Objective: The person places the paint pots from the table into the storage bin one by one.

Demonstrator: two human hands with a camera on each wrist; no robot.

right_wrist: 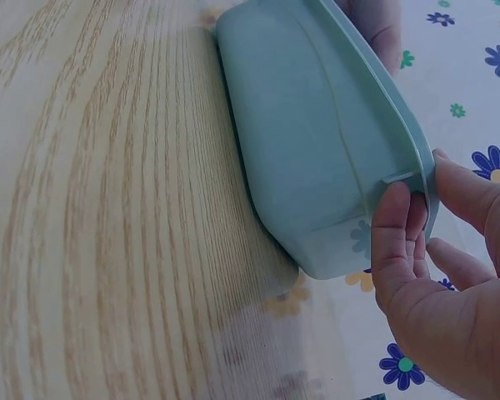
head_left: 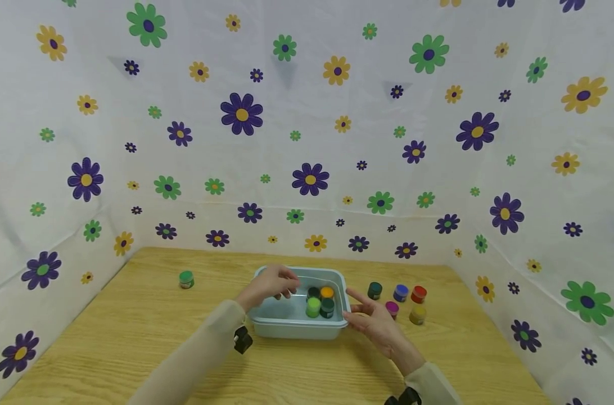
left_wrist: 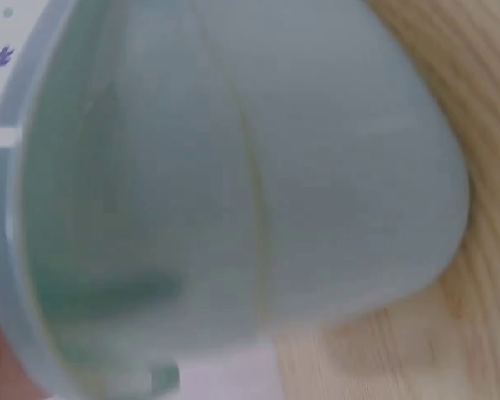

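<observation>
A light blue plastic tub (head_left: 297,329) sits on the table, with several small paint jars grouped at its right end. Among them are a light green jar (head_left: 313,307), an orange jar (head_left: 327,293) and a dark green jar (head_left: 327,307). My left hand (head_left: 272,282) hangs over the tub's left half, its fingers loosely bent and nothing showing between them. At the right end, my right hand (head_left: 379,326) holds the tub's rim; the right wrist view shows thumb and fingers (right_wrist: 392,229) on both sides of that edge.
A green-lidded jar (head_left: 186,279) stands alone on the left of the wooden table (head_left: 185,337). Right of the tub are a blue jar (head_left: 400,292), a red jar (head_left: 419,294), a magenta jar (head_left: 392,309), a yellow jar (head_left: 417,314) and another dark green one. Flowered cloth surrounds the table.
</observation>
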